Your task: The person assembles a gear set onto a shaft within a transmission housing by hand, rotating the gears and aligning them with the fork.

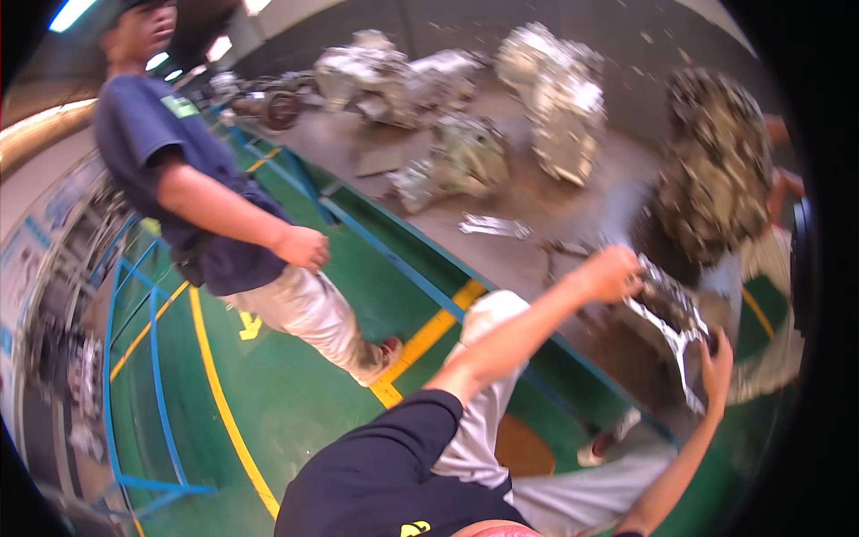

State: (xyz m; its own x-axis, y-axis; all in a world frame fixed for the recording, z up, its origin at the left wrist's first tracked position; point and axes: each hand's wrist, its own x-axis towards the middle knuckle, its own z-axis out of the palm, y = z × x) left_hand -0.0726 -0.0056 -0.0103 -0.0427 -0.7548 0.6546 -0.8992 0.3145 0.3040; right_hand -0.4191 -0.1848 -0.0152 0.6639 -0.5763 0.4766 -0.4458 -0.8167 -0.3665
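Observation:
A metal casting [677, 329] with a bright machined edge and a darker, dirty inside stands tilted at the near side of the bench. My left hand [614, 274] has its fingers curled at the casting's upper left end. Around the lower right edge of the same casting is my right hand [716, 369], closed on it with part of its fingers hidden behind the metal. A thin dark bar [570, 248] lies beside my left hand, and farther left is a flat, shiny metal piece [495, 225].
Large metal housings [557, 98] and a dirty gear assembly [716, 170] stand on the bench [537, 192]. A person in a dark shirt [192, 170] stands at the left beside the blue bench frame [394, 242]. Another person's arm shows at far right. Blue railings [154, 358] border the green floor.

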